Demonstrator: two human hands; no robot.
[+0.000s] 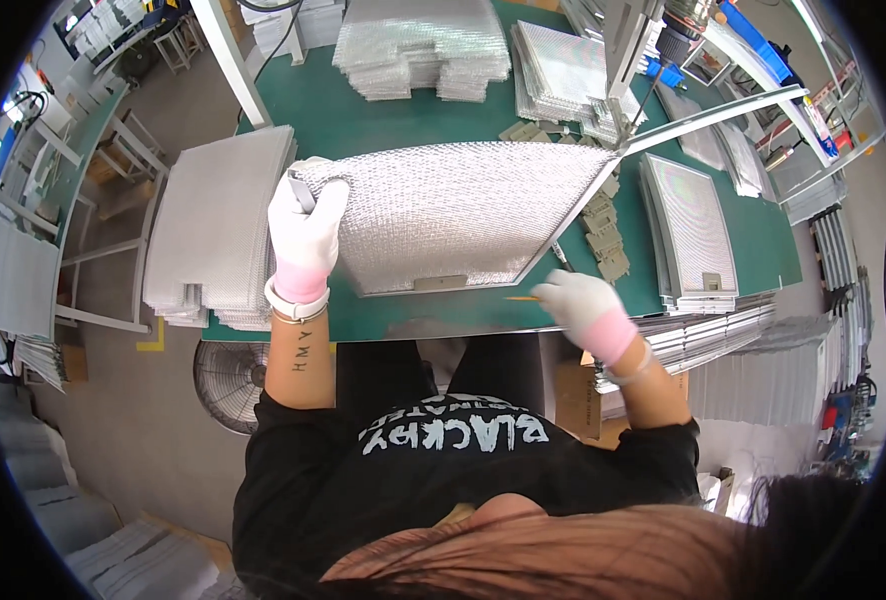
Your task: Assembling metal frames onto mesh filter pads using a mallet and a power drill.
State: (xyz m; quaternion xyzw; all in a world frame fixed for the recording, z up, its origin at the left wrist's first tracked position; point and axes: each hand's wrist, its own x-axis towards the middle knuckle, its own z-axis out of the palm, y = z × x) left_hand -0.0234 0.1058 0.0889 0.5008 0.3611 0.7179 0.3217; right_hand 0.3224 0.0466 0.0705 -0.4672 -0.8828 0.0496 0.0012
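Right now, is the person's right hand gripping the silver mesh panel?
No, the right hand is apart from the silver mesh panel, pinching a thin orange stick instead.

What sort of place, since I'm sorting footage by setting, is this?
Likely a factory workshop: the gloved left hand grips a framed mesh panel at a green workbench, and stacks of mesh sheets lie on it.

Factory workshop: green workbench [393, 123], stacked mesh panels [213, 220], mounted power tool [675, 42].
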